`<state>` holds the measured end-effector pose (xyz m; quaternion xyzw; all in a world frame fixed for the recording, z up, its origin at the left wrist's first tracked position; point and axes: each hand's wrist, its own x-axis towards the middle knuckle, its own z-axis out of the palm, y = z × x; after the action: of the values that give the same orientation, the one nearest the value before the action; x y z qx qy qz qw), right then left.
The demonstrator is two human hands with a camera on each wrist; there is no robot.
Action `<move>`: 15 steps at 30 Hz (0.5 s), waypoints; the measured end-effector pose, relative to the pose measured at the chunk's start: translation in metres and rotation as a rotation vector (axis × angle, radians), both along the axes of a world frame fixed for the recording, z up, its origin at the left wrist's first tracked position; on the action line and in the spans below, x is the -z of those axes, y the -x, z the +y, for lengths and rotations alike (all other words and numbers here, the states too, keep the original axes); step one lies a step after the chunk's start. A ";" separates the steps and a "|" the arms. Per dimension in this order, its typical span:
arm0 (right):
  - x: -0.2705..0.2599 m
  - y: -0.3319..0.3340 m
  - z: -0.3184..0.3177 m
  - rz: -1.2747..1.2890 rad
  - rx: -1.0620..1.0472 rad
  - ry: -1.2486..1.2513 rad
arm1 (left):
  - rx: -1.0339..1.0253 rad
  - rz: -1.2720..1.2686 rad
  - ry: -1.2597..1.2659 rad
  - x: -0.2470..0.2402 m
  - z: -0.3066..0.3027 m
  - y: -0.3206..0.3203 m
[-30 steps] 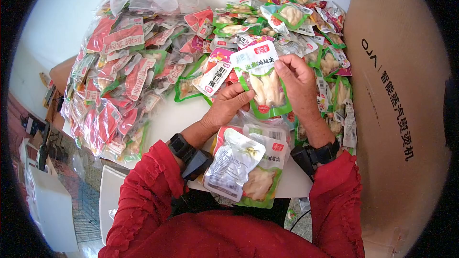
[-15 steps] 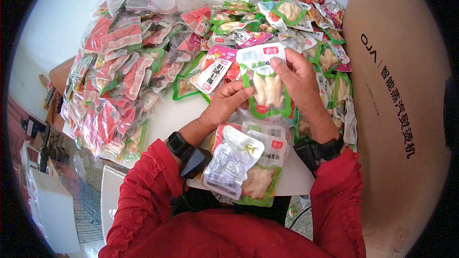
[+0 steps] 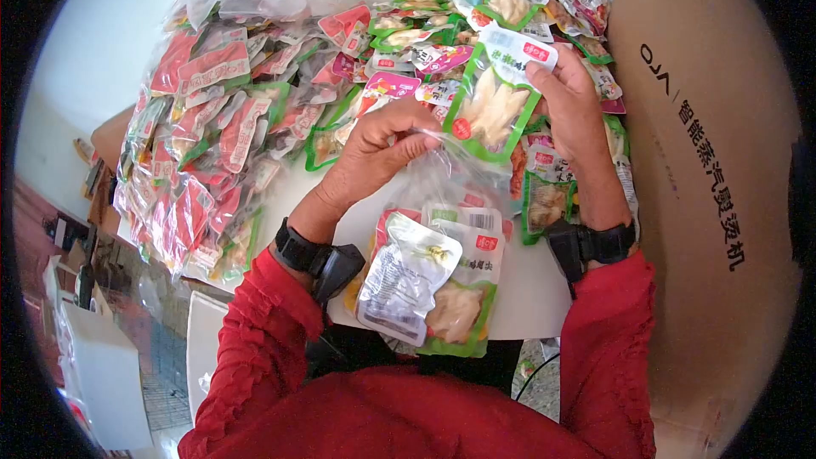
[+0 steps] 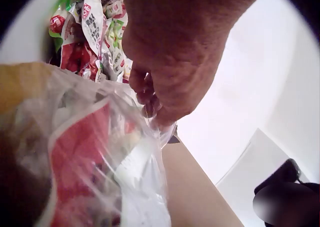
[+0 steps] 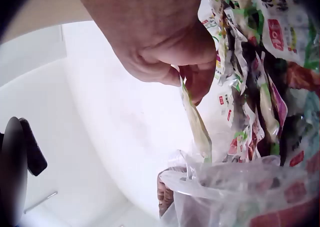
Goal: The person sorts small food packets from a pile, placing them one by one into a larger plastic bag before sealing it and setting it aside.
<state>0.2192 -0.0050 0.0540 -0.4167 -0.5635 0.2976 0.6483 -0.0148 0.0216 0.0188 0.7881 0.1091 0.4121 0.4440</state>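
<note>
Crinkled clear plastic bag (image 3: 432, 177), flat green-edged rectangular pouch (image 3: 493, 106), pinching hands (image 3: 381, 146) (image 3: 571, 106)

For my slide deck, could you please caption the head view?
The left hand pinches a clear bag while the right hand holds a green-edged packet.

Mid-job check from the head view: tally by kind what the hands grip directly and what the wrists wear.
Food packet: 1, in the right hand
Clear bag: 1, pinched by the left hand
Black wrist devices: 2, left device and right device
Total: 4
</note>
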 end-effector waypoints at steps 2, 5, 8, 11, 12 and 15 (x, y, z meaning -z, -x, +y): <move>0.004 0.005 0.002 0.203 -0.179 0.117 | -0.091 0.001 -0.049 -0.010 -0.006 0.001; 0.012 0.018 0.000 0.277 -0.337 0.231 | -0.132 0.020 -0.197 -0.020 -0.007 0.003; 0.015 0.030 -0.004 0.306 -0.400 0.240 | -0.182 -0.018 -0.251 -0.023 -0.007 0.002; 0.015 0.034 -0.002 0.364 -0.332 0.118 | -0.205 -0.060 -0.326 -0.028 -0.010 0.001; 0.015 0.034 -0.001 0.380 -0.244 0.009 | -0.209 -0.062 -0.324 -0.028 -0.009 0.002; 0.013 0.033 -0.004 0.281 -0.128 -0.048 | -0.220 -0.054 -0.395 -0.029 -0.005 0.004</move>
<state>0.1859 -0.0087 0.0406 -0.3187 -0.4996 0.3799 0.7103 -0.0184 0.0170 0.0481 0.8318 0.0998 0.4924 0.2361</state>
